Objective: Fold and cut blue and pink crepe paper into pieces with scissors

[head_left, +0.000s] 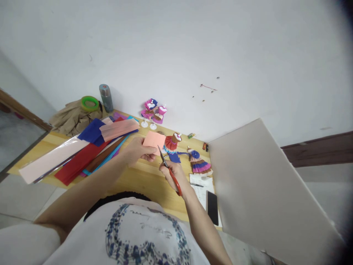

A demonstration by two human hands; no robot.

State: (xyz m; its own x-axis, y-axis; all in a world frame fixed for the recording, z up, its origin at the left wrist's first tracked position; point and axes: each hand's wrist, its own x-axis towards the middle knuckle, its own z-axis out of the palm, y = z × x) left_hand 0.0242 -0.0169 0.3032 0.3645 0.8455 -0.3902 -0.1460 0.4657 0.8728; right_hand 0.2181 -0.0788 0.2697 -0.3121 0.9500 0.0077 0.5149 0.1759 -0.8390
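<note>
My left hand (139, 150) pinches a folded piece of peach crepe paper (154, 140) by its lower left side, above the table. In my right hand (173, 175) is a pair of scissors (176, 181) with red-orange handles. The scissor tips point up and left, at the paper's lower right edge; whether they touch it I cannot tell. Just behind the paper stands a small dress form (173, 141) in a brown bodice and red skirt. A blue paper piece (174, 157) lies on the table close to my right hand.
Crepe paper strips (85, 154) in several colours cover the table's left side. Behind them are a cloth (72, 117), a green tape roll (89, 103) and a flask (106, 98). A ruffled doll dress (199, 162), phone (212, 207) and upright board (259, 191) are at right.
</note>
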